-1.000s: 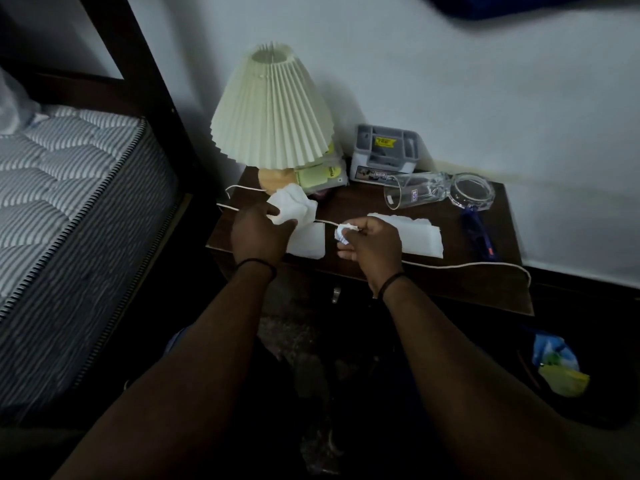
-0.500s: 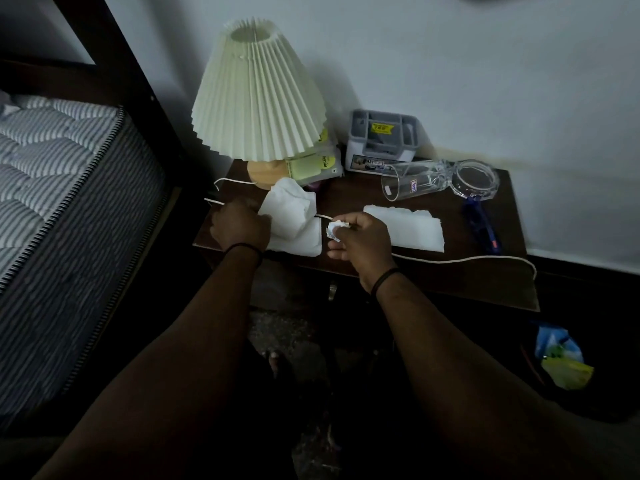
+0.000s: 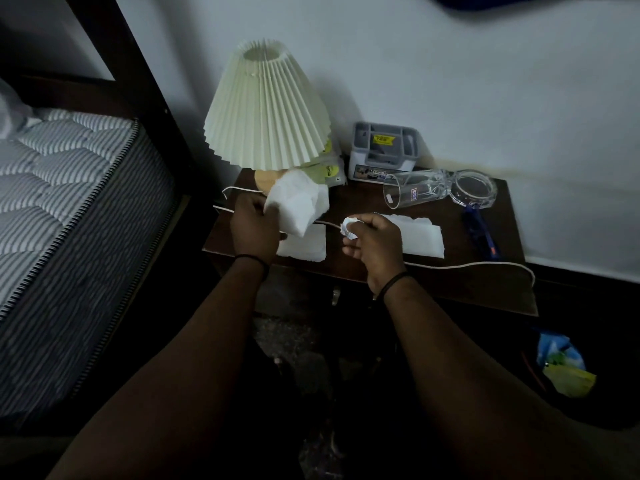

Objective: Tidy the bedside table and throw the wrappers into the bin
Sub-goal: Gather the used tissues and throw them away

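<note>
On the dark wooden bedside table, my left hand grips a crumpled white tissue raised just above the front left part. Under it lies a flat white tissue. My right hand pinches a small crumpled white wrapper over the table's front middle. Another flat white tissue lies just right of that hand. A dark bin on the floor at the right holds blue and yellow wrappers.
A pleated cream lamp stands at the back left, with its white cord running along the table's front. A grey organiser box, a glass lying on its side, a glass ashtray and a blue pen sit on the right. The bed mattress lies left.
My left hand has lifted the crumpled tissue a little higher. The right hand stays in place with the small wrapper. The view shifted slightly.
</note>
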A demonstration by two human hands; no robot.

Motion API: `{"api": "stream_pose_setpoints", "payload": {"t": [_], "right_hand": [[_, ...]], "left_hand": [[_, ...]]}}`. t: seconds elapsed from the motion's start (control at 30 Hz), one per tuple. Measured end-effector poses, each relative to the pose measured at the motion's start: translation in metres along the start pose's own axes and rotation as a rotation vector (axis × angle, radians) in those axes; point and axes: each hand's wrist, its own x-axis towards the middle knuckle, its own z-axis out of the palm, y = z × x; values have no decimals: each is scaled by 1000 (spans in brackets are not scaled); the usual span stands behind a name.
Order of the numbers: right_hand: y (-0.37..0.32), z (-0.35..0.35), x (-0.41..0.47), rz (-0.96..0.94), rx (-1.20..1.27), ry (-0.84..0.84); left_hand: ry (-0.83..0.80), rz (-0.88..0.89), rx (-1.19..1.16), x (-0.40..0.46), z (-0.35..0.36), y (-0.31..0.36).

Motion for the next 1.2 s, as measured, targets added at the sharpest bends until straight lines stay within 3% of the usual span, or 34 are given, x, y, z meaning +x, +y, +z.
{"api": "stream_pose_setpoints", "payload": {"t": [0.2, 0.37, 0.5, 0.67, 0.77, 0.83, 1.0, 1.1, 1.2], "right_hand": [[-17, -18, -6, -65, 184, 27], [-11, -32, -14, -225, -135, -35], [-6, -38, -9, -341, -425, 81], [-6, -36, -2, -258, -337, -5], [-7, -33, 4, -268, -293, 79], [-7, -34, 9, -290, -250, 161], [-6, -29, 23, -205, -96, 226], [-6, -25, 30, -164, -122, 210], [-6, -26, 32, -147, -117, 205]], "left_hand": [[-194, -8, 6, -30, 18, 3], [-385, -13, -99, -47, 34, 5], [-527, -173, -356, -59, 39, 12], [-630, -222, -481, -51, 38, 17], [-682, -205, -510, -36, 37, 21], [-623, -221, -503, -22, 38, 23], [-278, -367, -292, 25, 49, 5], [-252, -386, -274, 39, 62, 6], [-213, -512, -383, 43, 74, 11]]}}
